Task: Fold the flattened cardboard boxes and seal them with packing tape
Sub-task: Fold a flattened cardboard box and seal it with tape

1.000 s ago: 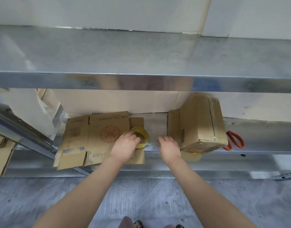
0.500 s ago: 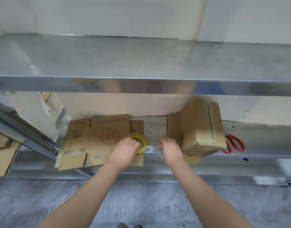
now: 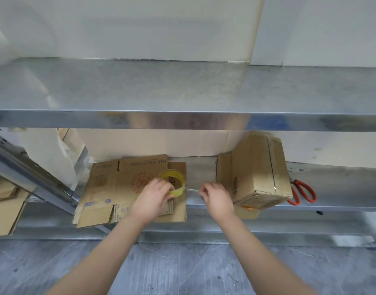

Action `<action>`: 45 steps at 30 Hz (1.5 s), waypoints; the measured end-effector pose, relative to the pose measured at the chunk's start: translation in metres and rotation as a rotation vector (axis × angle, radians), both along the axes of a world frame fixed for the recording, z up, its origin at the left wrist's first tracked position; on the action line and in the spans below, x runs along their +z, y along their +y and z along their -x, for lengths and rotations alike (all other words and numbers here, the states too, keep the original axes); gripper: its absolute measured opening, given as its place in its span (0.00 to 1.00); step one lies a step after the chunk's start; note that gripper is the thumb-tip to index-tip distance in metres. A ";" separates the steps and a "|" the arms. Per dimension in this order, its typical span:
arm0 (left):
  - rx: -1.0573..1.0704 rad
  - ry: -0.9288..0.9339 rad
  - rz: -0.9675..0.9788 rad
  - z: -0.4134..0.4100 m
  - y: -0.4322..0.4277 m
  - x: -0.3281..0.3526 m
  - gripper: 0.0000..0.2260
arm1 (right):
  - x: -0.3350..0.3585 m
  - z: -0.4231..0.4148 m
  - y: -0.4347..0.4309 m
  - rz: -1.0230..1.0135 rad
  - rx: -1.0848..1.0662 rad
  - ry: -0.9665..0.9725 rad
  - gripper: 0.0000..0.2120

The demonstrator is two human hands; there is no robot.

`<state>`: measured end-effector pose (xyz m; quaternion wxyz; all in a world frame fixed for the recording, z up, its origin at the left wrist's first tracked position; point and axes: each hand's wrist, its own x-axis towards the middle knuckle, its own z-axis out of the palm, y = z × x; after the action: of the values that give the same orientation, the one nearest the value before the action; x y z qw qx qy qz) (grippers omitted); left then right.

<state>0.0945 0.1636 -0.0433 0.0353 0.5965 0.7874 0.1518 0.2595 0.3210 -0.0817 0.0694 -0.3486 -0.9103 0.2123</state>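
Head view: left hand (image 3: 154, 199) grips tape roll (image 3: 176, 182), which sits on flattened box (image 3: 123, 188) on lower shelf (image 3: 342, 188). Right hand (image 3: 217, 199) pinches tape strip (image 3: 193, 189) stretched from the roll. Folded box (image 3: 255, 171) just right of that hand, scissors (image 3: 304, 191) beyond.

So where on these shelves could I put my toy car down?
The top shelf is bare all along. On the bottom shelf, there's bare metal right of the scissors. The gap between the flat cardboard and the box is crowded: both hands work there, the left hand holding the tape roll, the right hand pinching the tape strand.
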 end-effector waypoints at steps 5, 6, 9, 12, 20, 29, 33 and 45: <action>-0.019 -0.105 -0.021 0.001 -0.005 0.032 0.17 | 0.037 -0.019 -0.015 0.142 -0.061 0.144 0.05; -0.044 -0.115 -0.047 -0.002 -0.005 0.037 0.18 | 0.046 -0.027 -0.017 0.158 -0.089 0.191 0.04; -0.128 -0.106 -0.139 -0.018 -0.003 0.053 0.15 | 0.074 -0.055 -0.024 0.183 -0.174 0.273 0.03; -0.183 -0.136 -0.214 -0.044 0.000 0.067 0.15 | 0.093 -0.090 -0.029 0.141 -0.188 0.307 0.03; -0.236 -0.173 -0.122 -0.125 0.035 0.086 0.20 | 0.118 -0.194 0.006 0.331 -0.293 0.398 0.07; -0.082 -0.182 -0.027 -0.159 0.088 0.101 0.39 | 0.133 -0.238 0.069 0.546 -0.261 0.423 0.03; -0.095 -0.300 0.005 -0.168 0.092 0.115 0.26 | 0.127 -0.242 0.093 0.595 -0.270 0.471 0.03; 0.110 -0.247 -0.003 -0.167 0.110 0.109 0.14 | 0.115 -0.243 0.087 0.590 -0.324 0.521 0.05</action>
<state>0.2619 0.2741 0.0661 0.1226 0.5293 0.8083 0.2267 0.5030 0.4085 0.0338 0.2271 -0.4267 -0.6959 0.5311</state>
